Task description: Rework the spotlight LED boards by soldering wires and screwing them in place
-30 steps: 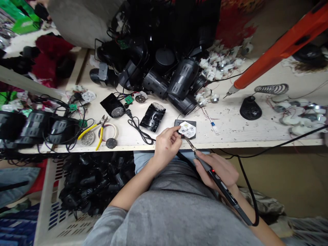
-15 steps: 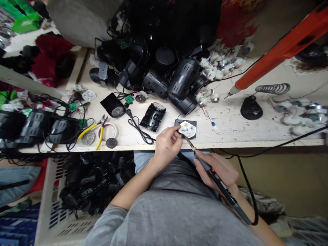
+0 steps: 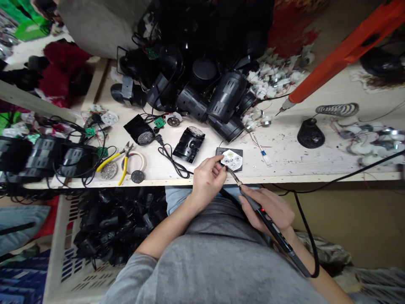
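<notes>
My left hand (image 3: 207, 179) pinches the near left edge of a white LED lens board (image 3: 231, 159) that rests on a small black square plate (image 3: 238, 152) at the bench's front edge. My right hand (image 3: 271, 210) is wrapped round a slim black soldering iron (image 3: 272, 228) with a red light on its body. The iron's tip touches the board's near edge, right beside my left fingertips. A black cable runs from the iron's rear past my right forearm.
A heap of black lamp housings (image 3: 202, 88) fills the bench's back centre. Yellow-handled pliers (image 3: 122, 160), a tape roll (image 3: 136, 161), a black cord (image 3: 172, 158) and a coil iron stand (image 3: 319, 122) lie around. An orange tool (image 3: 341, 55) crosses top right. A white crate (image 3: 60, 253) of black parts sits below left.
</notes>
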Demonstrator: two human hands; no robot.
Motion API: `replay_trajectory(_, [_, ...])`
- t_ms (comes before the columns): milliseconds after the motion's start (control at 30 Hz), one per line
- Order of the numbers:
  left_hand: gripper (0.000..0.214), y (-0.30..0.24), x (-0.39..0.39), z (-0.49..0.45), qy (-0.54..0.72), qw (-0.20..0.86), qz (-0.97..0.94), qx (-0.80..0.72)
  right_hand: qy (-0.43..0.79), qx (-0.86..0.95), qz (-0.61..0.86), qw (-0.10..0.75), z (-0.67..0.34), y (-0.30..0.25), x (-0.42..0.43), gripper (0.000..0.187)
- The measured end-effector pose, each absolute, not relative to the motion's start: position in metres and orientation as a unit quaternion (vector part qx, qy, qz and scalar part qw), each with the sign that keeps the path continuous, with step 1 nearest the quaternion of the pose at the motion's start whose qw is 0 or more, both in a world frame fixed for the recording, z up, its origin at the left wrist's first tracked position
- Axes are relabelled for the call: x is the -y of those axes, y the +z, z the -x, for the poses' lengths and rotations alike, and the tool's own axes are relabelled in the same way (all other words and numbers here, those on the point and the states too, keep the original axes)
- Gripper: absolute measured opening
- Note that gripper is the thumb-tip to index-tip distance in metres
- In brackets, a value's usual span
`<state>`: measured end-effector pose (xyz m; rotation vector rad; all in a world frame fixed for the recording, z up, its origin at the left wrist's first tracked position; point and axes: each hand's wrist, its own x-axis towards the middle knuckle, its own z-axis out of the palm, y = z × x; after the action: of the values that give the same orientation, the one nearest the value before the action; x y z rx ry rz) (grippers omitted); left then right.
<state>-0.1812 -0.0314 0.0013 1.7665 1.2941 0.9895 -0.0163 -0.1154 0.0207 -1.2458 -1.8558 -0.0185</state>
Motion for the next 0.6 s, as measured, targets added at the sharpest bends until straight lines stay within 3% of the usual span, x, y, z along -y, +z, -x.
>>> replay_trajectory(600, [0.030,0.0024,0.0300,0.1812,0.383,0.366,-0.681,-0.505,-0.014,0.743,0.492,0.453,0.0141,0.0300,0.1188,0.030])
